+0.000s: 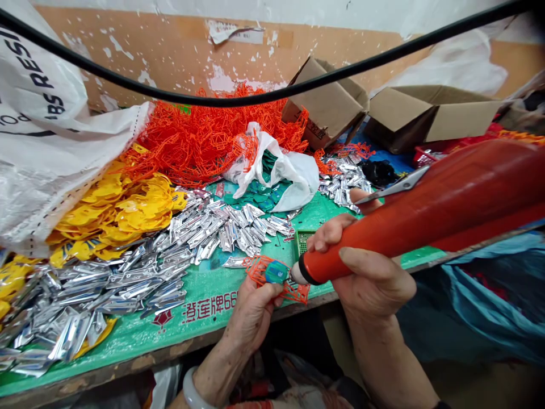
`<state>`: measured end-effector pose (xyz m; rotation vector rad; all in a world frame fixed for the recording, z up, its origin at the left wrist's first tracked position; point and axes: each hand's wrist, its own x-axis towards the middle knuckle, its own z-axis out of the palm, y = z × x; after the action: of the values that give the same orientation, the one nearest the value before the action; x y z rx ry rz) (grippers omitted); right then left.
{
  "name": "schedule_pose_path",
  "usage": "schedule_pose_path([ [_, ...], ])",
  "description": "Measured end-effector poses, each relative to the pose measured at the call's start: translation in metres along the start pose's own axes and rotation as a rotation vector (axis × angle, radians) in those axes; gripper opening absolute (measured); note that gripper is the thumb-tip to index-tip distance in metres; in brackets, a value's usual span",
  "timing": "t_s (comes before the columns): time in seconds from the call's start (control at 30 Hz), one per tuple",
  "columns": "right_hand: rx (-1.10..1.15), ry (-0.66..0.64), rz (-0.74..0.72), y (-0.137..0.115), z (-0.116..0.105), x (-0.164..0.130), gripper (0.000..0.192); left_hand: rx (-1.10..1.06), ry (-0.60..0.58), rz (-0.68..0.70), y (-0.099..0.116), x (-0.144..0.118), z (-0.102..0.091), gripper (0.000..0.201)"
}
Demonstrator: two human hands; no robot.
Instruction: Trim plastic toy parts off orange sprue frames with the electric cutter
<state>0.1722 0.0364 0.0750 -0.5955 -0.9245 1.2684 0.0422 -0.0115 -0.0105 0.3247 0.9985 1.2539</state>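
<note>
1. The left hand (251, 309) is at the front edge of the desk (204, 289). Its grip is clamped on a small blue piece (276, 271) that sits in an orange plastic frame (279, 281).
2. The right hand (366, 272) has its grip closed tight around a big red tool (426, 216). The tool's white tip touches the blue piece.
3. The blue piece and the frame are just above the front edge of the desk, near its middle.
4. A heap of shiny silver pieces (170, 244) lies on the desk, to the left of the hands.
5. Yellow pieces (119, 213) are piled by the left edge, under a big white sack (51, 142).
6. A tangle of orange frames (204, 136) sits at the back of the desk.
7. A white plastic bag (285, 167) with green pieces is beside it.
8. Two open cardboard boxes (426, 113) are at the back right corner.
</note>
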Motion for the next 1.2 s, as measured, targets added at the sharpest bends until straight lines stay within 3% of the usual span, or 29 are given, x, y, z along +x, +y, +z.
schedule_pose_path([
  [0.83, 0.031, -0.054, 0.012, -0.0003, 0.0015, -0.0008, 0.03, 0.003, -0.009, -0.018, 0.0018, 0.0001, 0.0015, 0.022],
  [1.2, 0.016, -0.061, 0.026, -0.0015, 0.002, -0.0035, 0.042, -0.056, 0.012, -0.044, -0.0026, 0.0025, -0.0054, 0.023],
])
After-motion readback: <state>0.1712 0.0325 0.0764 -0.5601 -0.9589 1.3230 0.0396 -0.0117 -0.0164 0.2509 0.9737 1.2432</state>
